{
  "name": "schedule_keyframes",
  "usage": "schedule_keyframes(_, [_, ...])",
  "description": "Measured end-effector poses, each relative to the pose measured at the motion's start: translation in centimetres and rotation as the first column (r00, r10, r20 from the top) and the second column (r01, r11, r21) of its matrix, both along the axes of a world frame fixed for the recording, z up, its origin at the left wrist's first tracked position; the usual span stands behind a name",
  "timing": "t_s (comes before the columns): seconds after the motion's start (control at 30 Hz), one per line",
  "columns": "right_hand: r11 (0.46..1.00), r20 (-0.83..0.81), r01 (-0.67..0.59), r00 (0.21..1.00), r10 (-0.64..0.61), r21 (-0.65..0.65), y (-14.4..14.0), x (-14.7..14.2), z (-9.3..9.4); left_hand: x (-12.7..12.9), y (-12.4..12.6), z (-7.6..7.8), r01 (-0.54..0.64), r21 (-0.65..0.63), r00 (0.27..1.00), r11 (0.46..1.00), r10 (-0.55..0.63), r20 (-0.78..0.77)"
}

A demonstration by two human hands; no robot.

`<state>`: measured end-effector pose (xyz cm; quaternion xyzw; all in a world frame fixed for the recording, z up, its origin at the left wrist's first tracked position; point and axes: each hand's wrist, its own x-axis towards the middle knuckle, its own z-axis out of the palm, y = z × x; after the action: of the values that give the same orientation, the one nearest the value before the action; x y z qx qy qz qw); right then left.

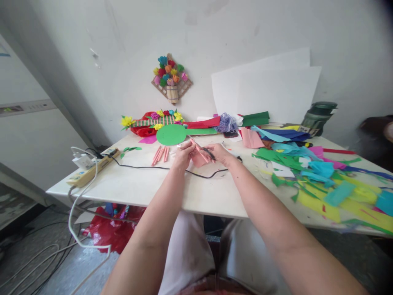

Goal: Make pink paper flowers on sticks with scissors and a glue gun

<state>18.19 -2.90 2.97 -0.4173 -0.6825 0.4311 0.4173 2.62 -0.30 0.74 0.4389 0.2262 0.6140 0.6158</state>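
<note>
My left hand (pixel 183 152) is closed on a piece of salmon-pink crepe paper (pixel 199 159) over the middle of the table. My right hand (pixel 217 152) grips a pair of scissors (pixel 208 153) with dark handles, and the blades lie across or beside the paper; I cannot tell whether they are cutting into it. Several rolled pink paper strips (pixel 159 155) lie to the left of my left hand. Just beyond my hands is a green paper disc (pixel 170 135).
A power strip (pixel 92 168) sits at the left edge, and its black cable (pixel 144 167) crosses the table before my hands. Coloured paper scraps (pixel 325 176) cover the right side, with a dark green bottle (pixel 319 119) behind. Purple shredded strands (pixel 227 123) lie at the back.
</note>
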Motion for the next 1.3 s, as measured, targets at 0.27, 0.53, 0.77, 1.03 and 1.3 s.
schedule_keyframes(0.27, [1.000,-0.005,-0.018,1.000,0.018,-0.011,0.31,0.31,-0.23,-0.06,0.01,-0.16,0.033,0.017,0.999,0.999,-0.033,-0.011])
schedule_keyframes(0.53, [0.999,-0.029,0.038,0.999,-0.037,0.010,0.43,0.12,-0.19,-0.05,-0.03,-0.12,0.028,0.021,1.000,0.999,-0.028,-0.010])
schedule_keyframes(0.77, [0.999,-0.058,0.030,0.998,-0.033,-0.039,0.14,-0.03,0.07,-0.07,-0.19,0.06,0.029,0.022,1.000,0.999,-0.029,-0.005])
schedule_keyframes(1.03, [1.000,-0.032,0.014,0.999,-0.015,-0.028,0.09,0.08,0.12,-0.02,-0.04,-0.15,0.044,0.031,0.999,0.999,-0.044,-0.008])
schedule_keyframes(1.3, [0.998,-0.070,0.041,0.997,-0.043,-0.038,0.27,-0.01,-0.03,-0.03,-0.26,0.08,0.036,0.035,0.999,0.999,-0.035,-0.027])
